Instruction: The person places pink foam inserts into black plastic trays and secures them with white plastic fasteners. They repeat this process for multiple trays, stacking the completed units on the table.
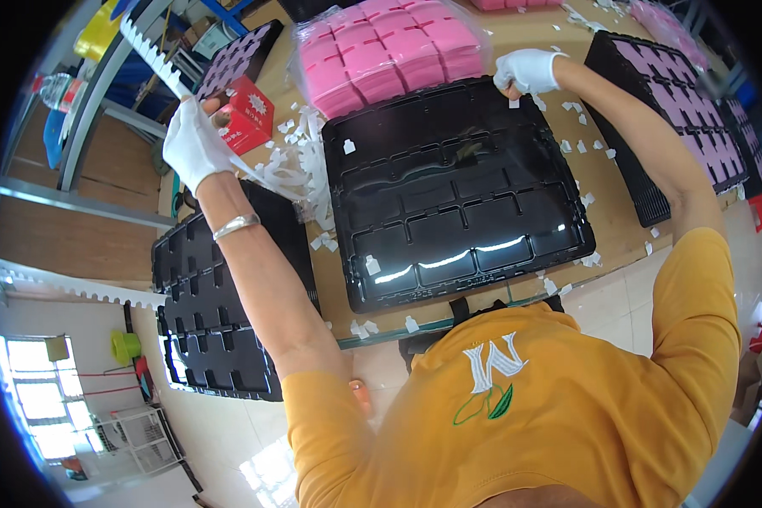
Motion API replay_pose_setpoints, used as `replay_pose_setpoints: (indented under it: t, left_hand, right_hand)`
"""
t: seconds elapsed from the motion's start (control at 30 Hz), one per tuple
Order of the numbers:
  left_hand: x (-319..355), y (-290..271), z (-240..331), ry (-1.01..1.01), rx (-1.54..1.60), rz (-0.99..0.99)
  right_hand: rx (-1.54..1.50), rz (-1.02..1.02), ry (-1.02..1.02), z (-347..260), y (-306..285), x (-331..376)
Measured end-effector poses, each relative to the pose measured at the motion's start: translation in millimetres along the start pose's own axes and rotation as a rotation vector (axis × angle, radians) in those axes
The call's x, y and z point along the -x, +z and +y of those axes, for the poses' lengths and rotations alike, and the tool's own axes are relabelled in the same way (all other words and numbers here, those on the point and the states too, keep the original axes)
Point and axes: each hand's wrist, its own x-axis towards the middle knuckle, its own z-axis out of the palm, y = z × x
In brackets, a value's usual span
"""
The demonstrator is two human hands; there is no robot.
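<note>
My left hand (196, 144), in a white glove, is closed around a long white strip (154, 57) with a notched edge, raised to the left of the work table. My right hand (527, 72) wears a white glove with bare fingertips. Its fingers are pinched at the far right corner of a black plastic tray (457, 190), with a small white tag (514, 103) at their tips. Shallow compartments mark the tray's shiny surface. Another white tag (350, 146) lies near its far left corner, and one more (372, 265) near the front left.
Pink foam blocks (389, 51) in clear plastic stand behind the tray. A red box (247, 115) and tangled white strips (300, 173) are to its left. Stacked black trays (216, 296) stand at the left; trays with lilac inserts (677, 110) at the right. White scraps dot the table.
</note>
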Motion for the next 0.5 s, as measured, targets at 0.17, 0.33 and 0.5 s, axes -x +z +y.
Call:
replay_pose_setpoints:
  t: [0.17, 0.33, 0.5]
  left_hand:
    - [-2.6, -4.6, -1.7, 0.025, 0.016, 0.036]
    - [-11.0, -3.7, -16.5, 0.086, -0.031, -0.023]
    - [-5.3, -1.3, -6.0, 0.05, 0.105, -0.006]
  right_hand:
    - [-0.153, 0.125, 0.255, 0.0, 25.7, -3.3]
    - [0.347, 0.148, 0.186, -4.7, 9.0, -23.7]
    - [-0.239, 0.768, -0.245, -115.0, -75.9, -121.9]
